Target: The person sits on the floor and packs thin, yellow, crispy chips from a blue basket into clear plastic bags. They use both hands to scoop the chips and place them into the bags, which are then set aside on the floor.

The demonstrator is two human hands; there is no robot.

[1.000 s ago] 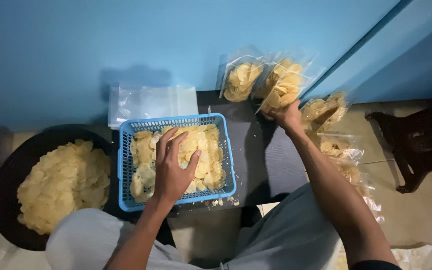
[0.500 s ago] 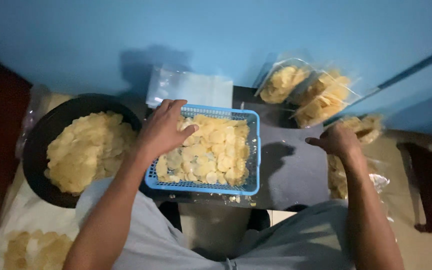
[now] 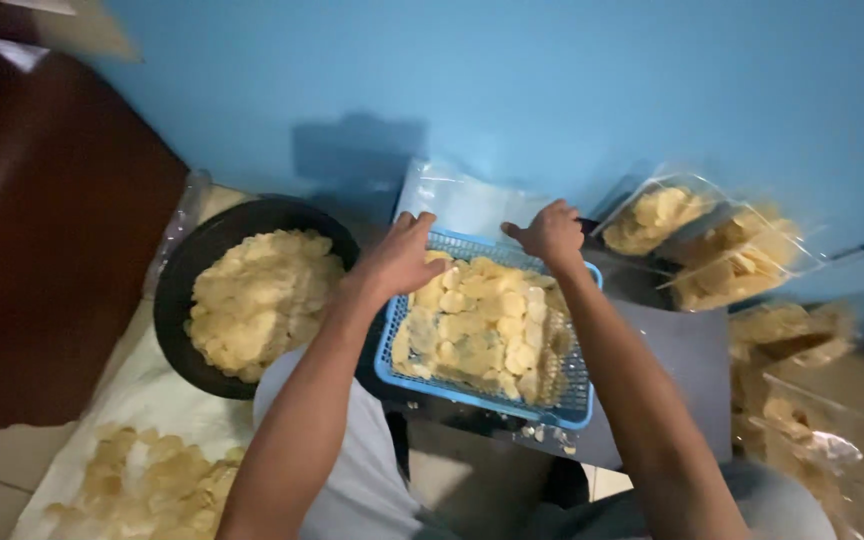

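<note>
While the dark wooden furniture (image 3: 42, 250) fills the far left, loose yellow chips (image 3: 142, 485) lie on a white sheet (image 3: 142, 405) on the floor below it. Next over is a black round pan (image 3: 177, 300) heaped with more chips. Left hand (image 3: 397, 262) sits on the near-left rim of the blue mesh basket (image 3: 392, 365), fingers loosely spread over the edge. Basket's full of chips and sits on a dark stand right in front of the person. Right hand (image 3: 552, 233) is at the far rim, fingers curled; can't tell if it's actually gripping. Clear empty bags (image 3: 462, 200) lie behind the basket. Off to the right, filled chip bags (image 3: 722, 250) lean by the blue wall (image 3: 552, 90).
</note>
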